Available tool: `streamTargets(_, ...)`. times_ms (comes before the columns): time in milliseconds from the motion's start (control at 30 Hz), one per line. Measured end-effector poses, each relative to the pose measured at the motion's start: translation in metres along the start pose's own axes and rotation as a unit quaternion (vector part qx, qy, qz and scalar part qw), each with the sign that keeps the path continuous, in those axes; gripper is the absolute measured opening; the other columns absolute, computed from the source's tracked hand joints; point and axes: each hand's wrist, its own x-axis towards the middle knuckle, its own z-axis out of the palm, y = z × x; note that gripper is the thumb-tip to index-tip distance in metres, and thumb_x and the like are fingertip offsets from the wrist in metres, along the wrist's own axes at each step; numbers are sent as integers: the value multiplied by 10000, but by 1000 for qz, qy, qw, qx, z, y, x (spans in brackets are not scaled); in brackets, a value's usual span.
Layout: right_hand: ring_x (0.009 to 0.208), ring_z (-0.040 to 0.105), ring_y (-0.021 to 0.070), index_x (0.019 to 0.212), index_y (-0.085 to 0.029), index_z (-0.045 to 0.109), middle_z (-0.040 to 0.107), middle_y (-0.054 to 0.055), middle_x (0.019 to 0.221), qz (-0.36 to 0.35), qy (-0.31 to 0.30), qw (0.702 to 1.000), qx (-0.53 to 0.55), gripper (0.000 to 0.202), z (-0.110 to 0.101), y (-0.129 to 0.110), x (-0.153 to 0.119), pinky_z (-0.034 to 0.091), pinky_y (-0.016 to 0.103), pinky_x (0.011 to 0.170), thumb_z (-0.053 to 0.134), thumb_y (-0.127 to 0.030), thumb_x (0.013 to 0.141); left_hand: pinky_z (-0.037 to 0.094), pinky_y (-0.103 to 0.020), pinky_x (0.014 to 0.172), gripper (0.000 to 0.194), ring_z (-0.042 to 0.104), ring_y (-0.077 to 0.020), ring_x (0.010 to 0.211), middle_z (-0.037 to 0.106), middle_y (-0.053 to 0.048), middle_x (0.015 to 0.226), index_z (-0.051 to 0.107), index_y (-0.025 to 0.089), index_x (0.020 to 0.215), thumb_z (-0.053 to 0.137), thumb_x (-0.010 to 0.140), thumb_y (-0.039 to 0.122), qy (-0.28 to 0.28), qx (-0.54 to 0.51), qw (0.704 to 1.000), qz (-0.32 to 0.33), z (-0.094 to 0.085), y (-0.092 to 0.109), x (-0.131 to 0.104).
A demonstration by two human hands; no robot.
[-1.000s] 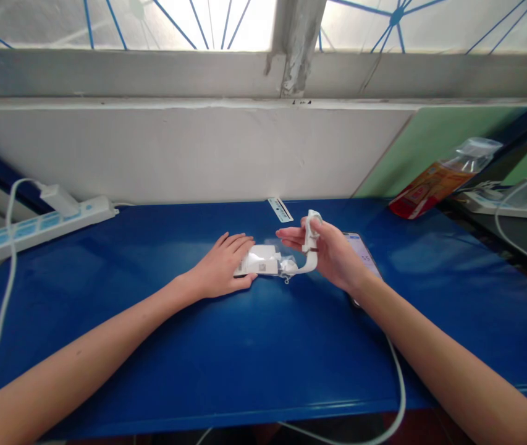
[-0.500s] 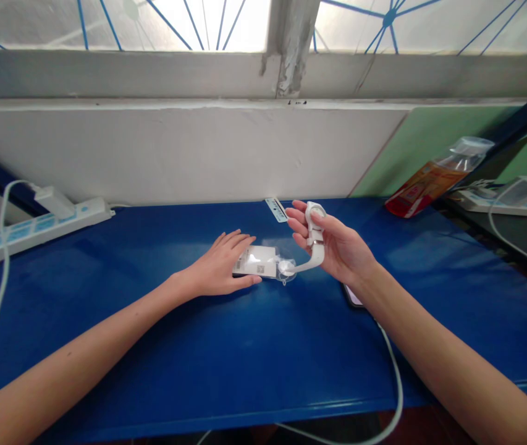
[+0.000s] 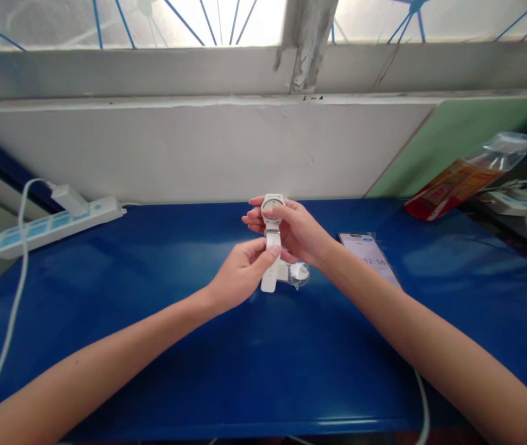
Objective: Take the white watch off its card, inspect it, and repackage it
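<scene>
Blue table (image 3: 263,364) carries a power strip (image 3: 54,224) at ten o'clock and a phone (image 3: 369,254) at three o'clock. Above its middle, the right hand (image 3: 291,230) grips a white watch (image 3: 272,238) by its face, while the left hand (image 3: 240,275) pinches the hanging strap.

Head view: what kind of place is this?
Probably a small workbench or packing station by a window. A blue table stands against a white wall, with a power strip at the left and a phone on it. Both hands, left and right, hold a white watch.
</scene>
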Motion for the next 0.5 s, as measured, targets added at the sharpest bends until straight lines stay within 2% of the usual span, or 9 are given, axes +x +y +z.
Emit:
streamTargets(100, 864, 714, 173, 963, -159, 696, 762, 40, 870, 20, 11, 1000, 19, 244, -8, 6, 4, 516, 347, 948, 557, -101, 770, 533, -356, 814, 235, 696, -198, 769, 715, -99, 850, 632, 111, 846, 533, 938, 304, 19, -198, 976, -83, 5, -7, 2)
streamTargets(200, 920, 711, 181, 974, -142, 691, 765, 72, 924, 56, 5, 998, 25, 256, -15, 9, 7, 483, 352, 994, 511, -118, 794, 555, -400, 780, 226, 716, -209, 710, 720, -130, 857, 593, 106, 860, 481, 968, 270, -21, -314, 932, -178, 7, -13, 3)
streamTargets(300, 1009, 693, 195, 976, -135, 686, 754, 101, 1016, 99, -45, 992, 65, 264, -20, 12, 10, 446, 372, 1042, 461, -177, 846, 568, -394, 728, 257, 723, -212, 682, 721, -148, 878, 595, 90, 933, 393, 1002, 232, -58, -352, 906, -226, 7, -17, 2)
streamTargets(400, 1089, 664, 201, 1045, -143, 667, 729, 94, 1122, 121, -106, 981, 106, 310, -22, 14, 11, 437, 395, 1055, 400, -210, 902, 569, -396, 744, 271, 730, -222, 728, 721, -152, 896, 609, 76, 992, 381, 1009, 222, -69, -358, 901, -235, 7, -22, 1)
streamTargets(500, 1109, 654, 194, 1113, -107, 638, 712, 125, 1156, 148, -118, 976, 103, 362, -22, 15, 11, 470, 365, 1026, 338, -234, 957, 552, -428, 823, 250, 733, -240, 791, 723, -159, 916, 619, 70, 1004, 438, 997, 243, -78, -359, 900, -235, 7, -25, -1)
